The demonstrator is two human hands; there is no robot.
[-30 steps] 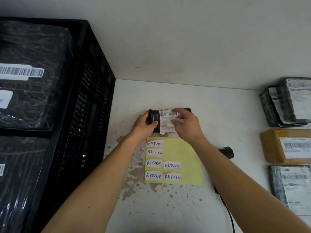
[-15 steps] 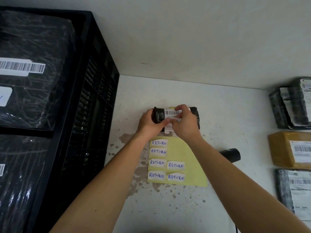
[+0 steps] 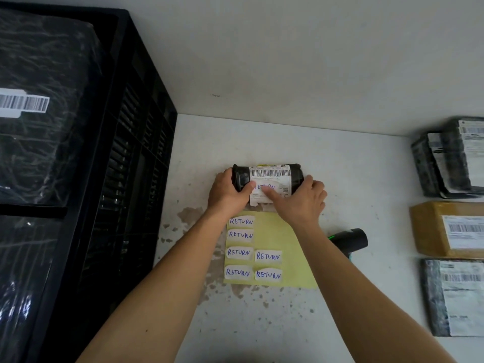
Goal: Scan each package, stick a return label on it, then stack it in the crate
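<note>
On the bench [image 3: 340,323], just beyond the yellow sheet [image 3: 288,244], the left hand [image 3: 227,193] grips the black package [image 3: 295,176]; the right hand [image 3: 301,199] presses a return label [image 3: 264,186] onto it.

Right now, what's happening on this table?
A person is labelling a small black rolled package on the table. The left hand steadies its left end, while the right hand presses a handwritten RETURN sticker onto its shipping label. Six more stickers sit on the yellow sheet. The scanner lies set down nearby, four packages wait on the right, and the black crate already holds some.
</note>
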